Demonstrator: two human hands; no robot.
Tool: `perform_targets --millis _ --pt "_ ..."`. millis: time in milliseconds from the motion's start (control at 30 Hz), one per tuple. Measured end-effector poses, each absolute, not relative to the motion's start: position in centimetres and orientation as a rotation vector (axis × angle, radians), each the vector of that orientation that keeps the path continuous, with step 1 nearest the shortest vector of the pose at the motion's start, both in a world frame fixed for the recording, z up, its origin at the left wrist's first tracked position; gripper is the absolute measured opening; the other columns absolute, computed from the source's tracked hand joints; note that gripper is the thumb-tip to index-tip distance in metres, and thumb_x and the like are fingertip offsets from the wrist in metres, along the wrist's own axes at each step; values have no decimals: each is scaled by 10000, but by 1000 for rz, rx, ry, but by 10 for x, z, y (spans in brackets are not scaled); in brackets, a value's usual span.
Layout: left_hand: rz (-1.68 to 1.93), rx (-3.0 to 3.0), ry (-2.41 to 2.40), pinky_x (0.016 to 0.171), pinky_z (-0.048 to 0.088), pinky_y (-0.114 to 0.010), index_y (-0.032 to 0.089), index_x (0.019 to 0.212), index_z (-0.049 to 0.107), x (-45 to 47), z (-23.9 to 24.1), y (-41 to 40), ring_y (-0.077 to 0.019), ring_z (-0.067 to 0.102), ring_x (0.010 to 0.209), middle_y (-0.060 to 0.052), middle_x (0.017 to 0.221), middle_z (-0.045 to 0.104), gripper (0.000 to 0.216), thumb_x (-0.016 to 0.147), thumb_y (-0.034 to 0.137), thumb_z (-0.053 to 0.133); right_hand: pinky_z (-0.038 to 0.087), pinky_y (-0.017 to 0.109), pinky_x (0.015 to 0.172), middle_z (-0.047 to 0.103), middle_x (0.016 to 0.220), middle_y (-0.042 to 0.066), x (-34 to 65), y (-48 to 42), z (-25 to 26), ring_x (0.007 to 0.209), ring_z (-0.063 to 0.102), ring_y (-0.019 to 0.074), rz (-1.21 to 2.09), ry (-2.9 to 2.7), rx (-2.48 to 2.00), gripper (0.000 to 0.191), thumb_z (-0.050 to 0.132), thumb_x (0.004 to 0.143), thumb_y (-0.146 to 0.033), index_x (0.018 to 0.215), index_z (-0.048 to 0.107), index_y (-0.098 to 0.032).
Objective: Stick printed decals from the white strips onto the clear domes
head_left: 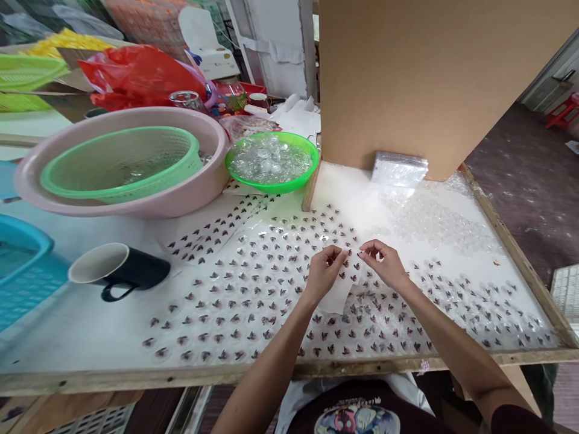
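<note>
My left hand [324,272] is closed in a pinch on a small white sticker sheet [335,300] with little dark prints near its upper edge. Just to its right, my right hand [385,263] also pinches, with a tiny dark-printed sticker [360,254] at its fingertips. The fingertips of both hands are close together but apart. Under and around them, rows of clear round plastic pieces [235,333], each bearing a dark and reddish print, cover the white tabletop [81,337].
Plain clear discs [443,220] lie at the right, near a clear plastic stack [400,170] against a tall cardboard panel [420,78]. A green basket [289,185] holds clear pieces. A pink basin [181,208], dark mug [147,266] and blue basket [34,283] stand left. Wooden strips [520,259] edge the table.
</note>
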State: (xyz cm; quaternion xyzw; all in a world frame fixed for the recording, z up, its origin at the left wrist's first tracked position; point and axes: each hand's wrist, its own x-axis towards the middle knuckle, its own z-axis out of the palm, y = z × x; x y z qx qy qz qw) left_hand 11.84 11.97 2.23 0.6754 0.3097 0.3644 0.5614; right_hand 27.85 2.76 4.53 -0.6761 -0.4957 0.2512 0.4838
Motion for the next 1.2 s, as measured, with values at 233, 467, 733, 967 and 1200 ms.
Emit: perform_targets --millis 233,467,733,967,1200 --pt "879 1607 747 505 341 -237 173 689 611 118 22 120 -107 421 520 22 596 537 332 857 460 619 435 307 682 581 778 13 281 28 52 683 486 156 481 -1193 -1623 173 611 854 -392 791 619 -230" --pt "874 1630 728 526 369 -228 172 744 640 118 18 120 -108 453 541 14 619 579 291 881 427 608 414 304 677 593 803 18 282 31 50 700 493 157 515 -1277 -1692 161 652 825 -384 873 672 -232" --pt "908 1700 751 503 348 -223 184 710 574 119 22 117 -103 418 515 25 579 532 255 895 360 567 402 307 699 567 725 -2 277 29 58 670 475 148 387 -1143 -1639 149 622 850 -367 800 635 -227" --pt "888 1727 769 483 329 -220 188 655 526 118 26 115 -92 394 475 45 537 483 260 882 313 552 431 311 777 649 886 6 267 40 53 775 553 156 555 -1188 -1557 299 613 829 -313 1111 550 -235" --pt "917 1742 740 484 321 -228 187 643 536 119 24 117 -90 388 482 45 549 484 308 896 361 569 429 340 817 650 838 -11 259 45 54 753 564 163 598 -1187 -1543 346 624 803 -300 1110 476 -238"
